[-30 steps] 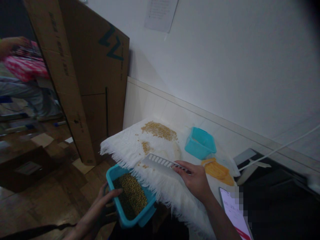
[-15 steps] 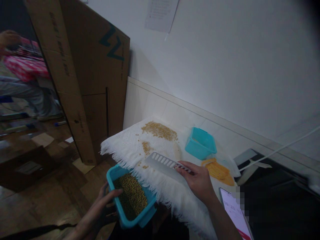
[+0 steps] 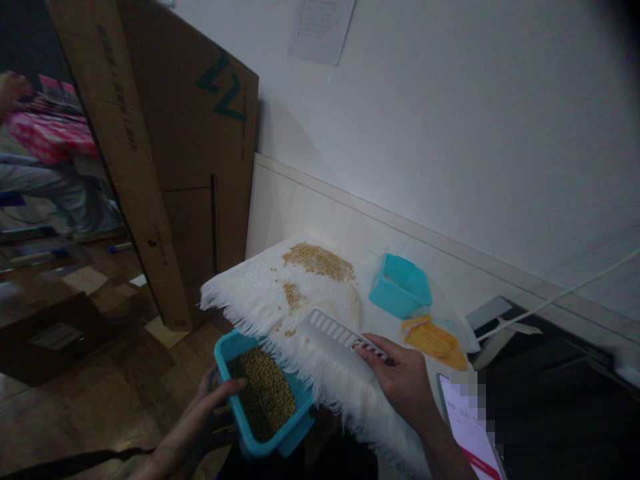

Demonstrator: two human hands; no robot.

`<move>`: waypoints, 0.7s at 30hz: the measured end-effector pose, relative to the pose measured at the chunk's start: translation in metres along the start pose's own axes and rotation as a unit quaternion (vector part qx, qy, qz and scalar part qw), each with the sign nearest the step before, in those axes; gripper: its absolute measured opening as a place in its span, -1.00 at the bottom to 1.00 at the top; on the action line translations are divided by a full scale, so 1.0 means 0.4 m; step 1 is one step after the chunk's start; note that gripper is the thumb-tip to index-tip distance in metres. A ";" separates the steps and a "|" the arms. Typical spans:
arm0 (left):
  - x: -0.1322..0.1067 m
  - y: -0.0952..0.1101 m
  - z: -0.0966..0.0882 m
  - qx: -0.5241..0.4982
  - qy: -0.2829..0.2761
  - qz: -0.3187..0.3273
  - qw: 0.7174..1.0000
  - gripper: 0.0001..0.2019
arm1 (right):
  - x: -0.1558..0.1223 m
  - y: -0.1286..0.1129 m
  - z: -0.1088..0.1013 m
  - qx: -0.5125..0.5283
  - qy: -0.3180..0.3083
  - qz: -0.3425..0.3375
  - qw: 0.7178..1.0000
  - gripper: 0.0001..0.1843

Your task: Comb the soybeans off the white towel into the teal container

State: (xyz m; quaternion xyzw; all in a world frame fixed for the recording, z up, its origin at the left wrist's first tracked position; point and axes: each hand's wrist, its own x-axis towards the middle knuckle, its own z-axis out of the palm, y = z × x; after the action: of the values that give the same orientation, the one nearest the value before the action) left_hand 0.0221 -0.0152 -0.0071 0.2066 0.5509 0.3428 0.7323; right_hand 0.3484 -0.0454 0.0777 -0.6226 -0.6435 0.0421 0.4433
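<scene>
My left hand (image 3: 213, 407) grips the left rim of a turquoise plastic bin (image 3: 257, 448), its thumb over the edge. Inside lie many round yellow beans (image 3: 273, 393), like soybeans. The bin is held below the fringed edge of a white cloth (image 3: 245, 287). In my right hand (image 3: 400, 373) is a pale flat plate with a row of slots (image 3: 327, 340), held over the cloth near its front edge. Left of the plate sits a small pile of beans (image 3: 291, 295), with a few loose ones nearer the fringe. A larger bean pile (image 3: 319, 260) spreads farther back.
A second turquoise bin (image 3: 400, 287) stands at the back right of the cloth, beside a crumpled yellow-orange cloth-like thing (image 3: 436, 341). A phone (image 3: 467, 427) lies at the right. A tall cardboard box (image 3: 200, 153) rises at left; beyond it a person's arm and leg show.
My right hand has moved the slotted plate slightly to the right and nearer to me, away from the small bean pile. The left hand and its bin have stayed nearly still.
</scene>
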 end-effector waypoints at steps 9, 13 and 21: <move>-0.011 0.009 0.001 0.007 -0.010 -0.003 1.000 0.13 | -0.007 -0.010 -0.006 0.002 -0.028 -0.008 1.000 -0.76; -0.013 0.011 -0.001 0.017 -0.012 -0.004 1.000 0.07 | -0.014 -0.001 -0.003 0.005 -0.034 -0.004 0.999 -0.77; -0.009 0.009 0.002 0.014 -0.008 0.000 1.000 0.05 | -0.007 -0.035 0.006 0.021 -0.029 -0.025 0.999 -0.79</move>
State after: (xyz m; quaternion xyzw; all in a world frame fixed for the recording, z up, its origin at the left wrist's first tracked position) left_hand 0.0213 -0.0154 -0.0020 0.2197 0.5497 0.3338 0.7336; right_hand 0.3358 -0.0496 0.0831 -0.5950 -0.6708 0.0626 0.4383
